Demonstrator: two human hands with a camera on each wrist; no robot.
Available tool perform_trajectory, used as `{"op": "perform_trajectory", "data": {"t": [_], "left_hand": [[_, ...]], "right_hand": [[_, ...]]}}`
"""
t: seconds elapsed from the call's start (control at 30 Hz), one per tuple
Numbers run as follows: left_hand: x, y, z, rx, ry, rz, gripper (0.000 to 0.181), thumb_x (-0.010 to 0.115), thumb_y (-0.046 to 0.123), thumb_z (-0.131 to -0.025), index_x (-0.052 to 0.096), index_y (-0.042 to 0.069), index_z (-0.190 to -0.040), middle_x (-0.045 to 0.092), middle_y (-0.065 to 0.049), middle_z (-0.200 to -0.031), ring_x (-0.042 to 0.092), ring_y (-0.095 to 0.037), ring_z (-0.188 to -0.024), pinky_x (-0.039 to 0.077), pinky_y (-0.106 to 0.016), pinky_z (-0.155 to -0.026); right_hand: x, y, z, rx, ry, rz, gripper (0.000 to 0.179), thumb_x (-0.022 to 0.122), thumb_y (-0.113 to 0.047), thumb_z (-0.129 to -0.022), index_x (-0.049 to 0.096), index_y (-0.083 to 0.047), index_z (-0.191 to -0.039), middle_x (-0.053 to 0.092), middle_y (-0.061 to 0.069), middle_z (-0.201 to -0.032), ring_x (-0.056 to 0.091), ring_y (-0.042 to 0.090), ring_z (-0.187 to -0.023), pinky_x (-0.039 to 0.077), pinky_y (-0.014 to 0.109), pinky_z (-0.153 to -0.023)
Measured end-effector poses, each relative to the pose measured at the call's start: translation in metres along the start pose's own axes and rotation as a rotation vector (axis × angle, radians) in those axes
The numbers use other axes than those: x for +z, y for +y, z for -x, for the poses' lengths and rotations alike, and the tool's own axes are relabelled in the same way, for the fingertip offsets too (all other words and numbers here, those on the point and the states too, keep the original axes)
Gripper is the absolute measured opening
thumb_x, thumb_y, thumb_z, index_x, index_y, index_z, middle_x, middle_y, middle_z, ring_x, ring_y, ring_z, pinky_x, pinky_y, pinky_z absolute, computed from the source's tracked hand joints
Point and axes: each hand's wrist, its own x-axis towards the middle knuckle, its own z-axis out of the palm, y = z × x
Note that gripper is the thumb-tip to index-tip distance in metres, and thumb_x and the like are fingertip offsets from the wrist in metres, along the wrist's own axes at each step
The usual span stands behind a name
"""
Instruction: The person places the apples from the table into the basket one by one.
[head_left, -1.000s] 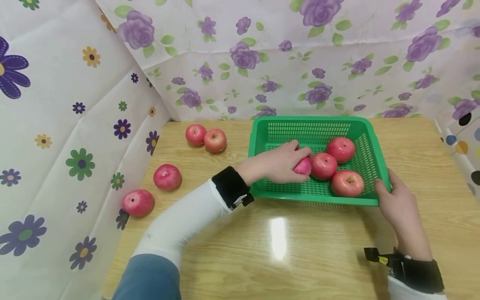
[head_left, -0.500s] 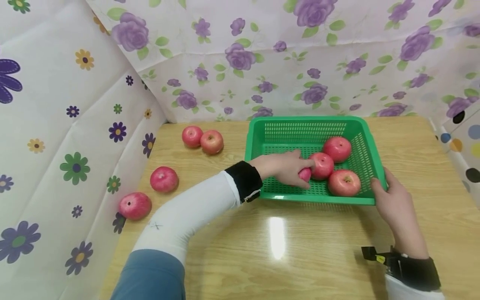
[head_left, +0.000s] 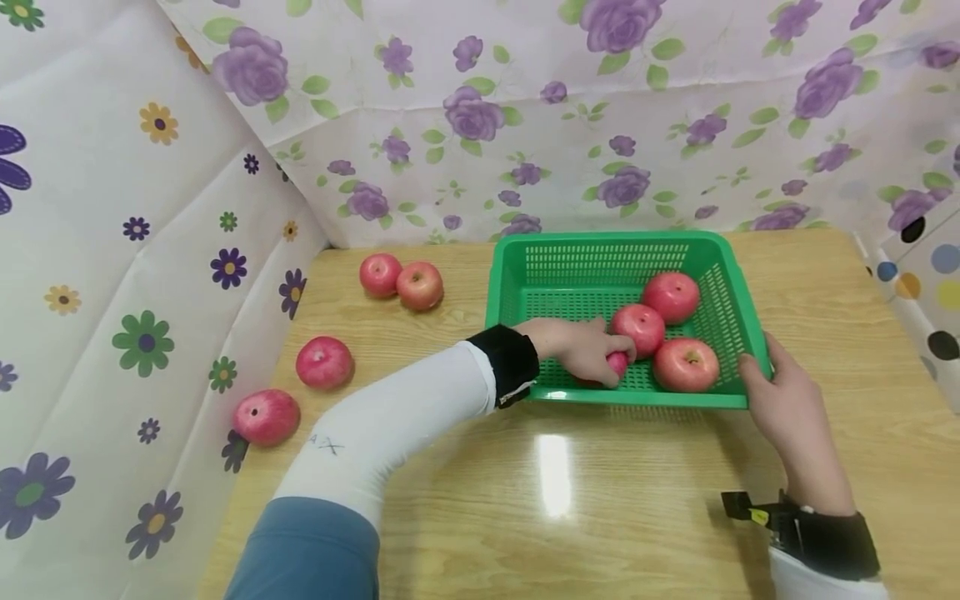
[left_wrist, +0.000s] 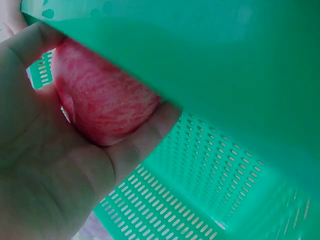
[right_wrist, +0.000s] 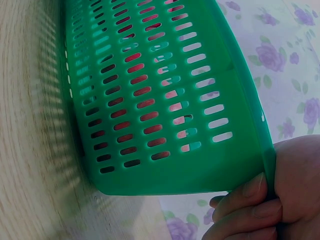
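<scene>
A green plastic basket [head_left: 615, 398] with slotted walls stands on the wooden table. Inside it my left hand [head_left: 587, 350] grips a red apple [left_wrist: 102, 95], fingers and thumb curled round its sides; in the head view the hand hides most of it. Three more apples lie in the basket: one right beside the held apple [head_left: 637, 330], a back apple [head_left: 671, 297] and a front apple [head_left: 686, 364]. My right hand [head_left: 787, 408] holds the basket's right rim near the front corner, thumb on top and fingers [right_wrist: 250, 210] curled under the edge.
On the table [head_left: 465, 500] left of the basket lie two touching apples [head_left: 420, 286] at the back, another apple [head_left: 325, 362] nearer, and a striped apple [head_left: 266, 417] by the left flowered sheet [head_left: 90, 250]. A flowered sheet [head_left: 420, 83] hangs behind the basket.
My left hand has lowered the apple further into the basket, slightly toward its front. The right hand keeps its hold on the rim. The head view has shifted a little.
</scene>
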Motion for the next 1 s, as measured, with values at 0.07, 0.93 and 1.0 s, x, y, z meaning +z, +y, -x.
{"op": "perform_trajectory", "data": {"t": [0.07, 0.93, 1.0], "left_hand": [[-0.0002, 0.0015, -0.0004, -0.007, 0.001, -0.003, 0.043, 0.051, 0.035, -0.093, 0.045, 0.034, -0.135, 0.033, -0.008, -0.125, 0.036, -0.018, -0.111, 0.038, -0.029, -0.083], [-0.0046, 0.0043, -0.0043, 0.025, -0.009, 0.001, 0.05, 0.059, 0.047, -0.095, 0.046, 0.031, -0.141, 0.037, -0.004, -0.128, 0.034, -0.013, -0.115, 0.041, -0.028, -0.088], [-0.0041, 0.0038, -0.0056, 0.022, -0.014, 0.007, 0.052, 0.058, 0.051, -0.095, 0.045, 0.031, -0.141, 0.037, -0.003, -0.129, 0.033, -0.013, -0.115, 0.041, -0.028, -0.088]], "right_hand": [[0.0002, -0.0002, 0.0, -0.001, 0.002, -0.001, 0.068, 0.027, -0.051, -0.104, 0.005, -0.017, -0.159, 0.03, 0.036, -0.149, 0.04, 0.048, -0.118, 0.043, 0.066, -0.082], [-0.0001, 0.001, -0.0019, -0.004, 0.005, 0.006, 0.067, 0.027, -0.05, -0.105, 0.006, -0.017, -0.159, 0.031, 0.035, -0.149, 0.04, 0.048, -0.119, 0.042, 0.068, -0.083], [0.0002, 0.0005, -0.0017, -0.006, 0.005, 0.006, 0.067, 0.028, -0.049, -0.105, 0.007, -0.017, -0.16, 0.032, 0.035, -0.148, 0.04, 0.048, -0.118, 0.043, 0.067, -0.082]]}}
